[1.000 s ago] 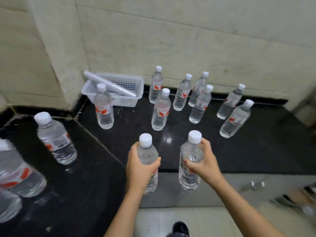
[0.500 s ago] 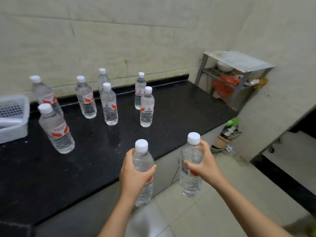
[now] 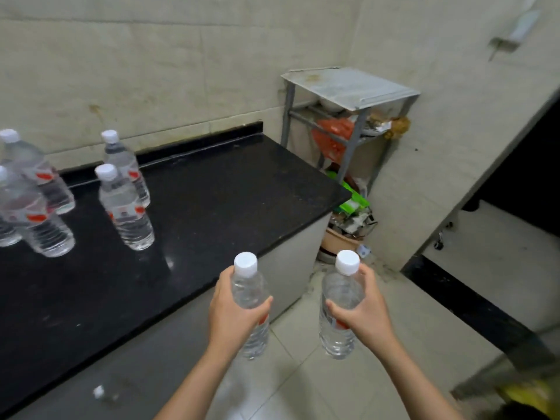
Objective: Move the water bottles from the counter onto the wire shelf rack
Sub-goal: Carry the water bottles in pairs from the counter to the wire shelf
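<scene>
My left hand (image 3: 233, 313) grips a clear water bottle (image 3: 249, 286) with a white cap, upright, past the counter's front edge. In my right hand (image 3: 362, 310) is a second water bottle (image 3: 341, 292), upright above the tiled floor. Several more bottles stand on the black counter (image 3: 218, 195) at the left, the nearest one (image 3: 125, 212) with a red label. A grey metal shelf rack (image 3: 348, 86) stands in the corner beyond the counter's right end, with a flat top and a cluttered lower shelf.
An orange bag (image 3: 331, 134) and other items fill the rack's lower shelf. Green packaging (image 3: 351, 201) and a pot (image 3: 339, 241) sit on the floor below it. A dark opening (image 3: 521, 165) is at the right. Pale floor tiles (image 3: 303, 374) lie ahead.
The view has swung right: the white basket and left bottles have left the frame, and the rack is now nearer the centre. Both hands still hold their bottles, now off the counter.
</scene>
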